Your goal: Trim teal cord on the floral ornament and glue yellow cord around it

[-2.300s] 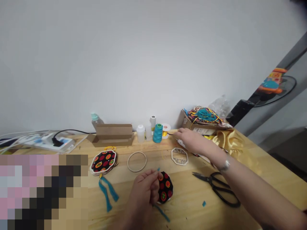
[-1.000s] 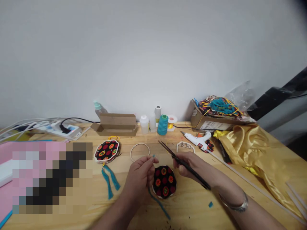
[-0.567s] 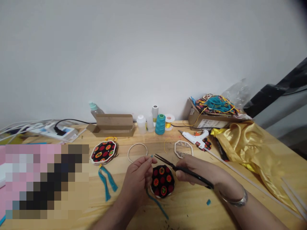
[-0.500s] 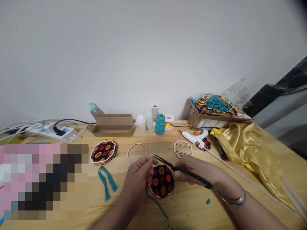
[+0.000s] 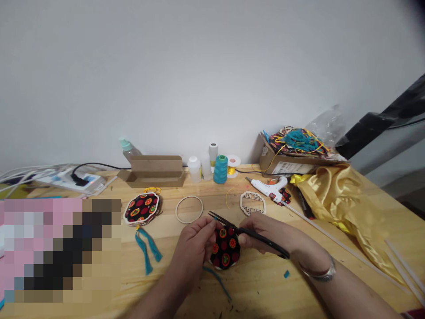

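Note:
My left hand (image 5: 196, 243) pinches a teal thread strand (image 5: 217, 281). Its tip pokes out between thumb and forefinger, and its tail hangs below the hand over the table. Black scissors (image 5: 262, 241) are in my right hand (image 5: 260, 228), their blades pointing left at my left fingertips. The blades lie right by the teal tip; whether they touch it I cannot tell. Beneath both hands is a black fabric piece (image 5: 226, 250) with red and orange flower prints, partly covered by my left fingers. A small teal scrap (image 5: 286, 274) lies right of it.
On the table lie a similar framed piece (image 5: 141, 209) with a teal tassel (image 5: 148, 252), a wooden ring (image 5: 189, 209), a lattice frame (image 5: 253, 204) and a glue gun (image 5: 270, 190). Behind stand a teal thread cone (image 5: 221, 170) and a filled cardboard box (image 5: 288, 166). Gold fabric (image 5: 335, 195) lies right.
The scissors have shifted slightly left, so their blades now reach past my left fingertips. My left hand still pinches the teal strand. The whole view has moved slightly.

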Available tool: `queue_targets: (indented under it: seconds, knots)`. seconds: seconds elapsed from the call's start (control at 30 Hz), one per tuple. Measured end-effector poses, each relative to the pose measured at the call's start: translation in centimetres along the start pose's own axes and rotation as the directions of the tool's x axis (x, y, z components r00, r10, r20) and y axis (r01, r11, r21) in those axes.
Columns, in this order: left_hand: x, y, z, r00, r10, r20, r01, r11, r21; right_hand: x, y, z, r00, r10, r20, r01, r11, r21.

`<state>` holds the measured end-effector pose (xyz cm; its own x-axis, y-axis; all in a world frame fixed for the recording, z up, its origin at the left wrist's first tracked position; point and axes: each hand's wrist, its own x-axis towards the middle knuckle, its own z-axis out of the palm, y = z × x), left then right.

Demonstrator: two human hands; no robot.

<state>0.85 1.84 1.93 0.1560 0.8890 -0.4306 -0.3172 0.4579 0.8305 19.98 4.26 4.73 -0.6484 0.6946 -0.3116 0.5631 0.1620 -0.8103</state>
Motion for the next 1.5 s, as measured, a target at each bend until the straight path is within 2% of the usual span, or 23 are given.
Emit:
queue_targets:
  seconds: [0.33, 0.83, 1.1, 1.4, 1.5]
  knots:
    - [0.0, 0.0, 0.0, 1.0, -0.01, -0.009, 0.01, 1.0, -0.006, 0.2, -0.2, -0.5, 0.998, -0.012, 0.058, 0.01, 1.0, 0.026]
    - [-0.1, 0.5, 0.0, 0.999, 0.024, 0.029, -0.025, 1.0, 0.009, 0.1, -0.2, -0.7, 0.999, -0.011, 0.044, 0.011, 1.0, 0.015]
    - [-0.1, 0.5, 0.0, 1.0, 0.022, 0.015, -0.022, 1.0, 0.0, 0.3, 0.4, -0.7, 0.997, -0.033, 0.068, 0.028, 0.997, 0.075]
    - [0.0, 0.3, -0.3, 1.0, 0.02, -0.014, -0.021, 0.999, -0.034, 0.5, 0.6, -0.4, 0.999, 0.029, -0.036, -0.026, 0.998, 0.057]
    - [0.2, 0.2, -0.5, 0.999, 0.026, -0.042, -0.029, 0.997, -0.073, -0.4, -0.5, -0.3, 0.995, 0.06, -0.078, -0.067, 0.993, -0.097]
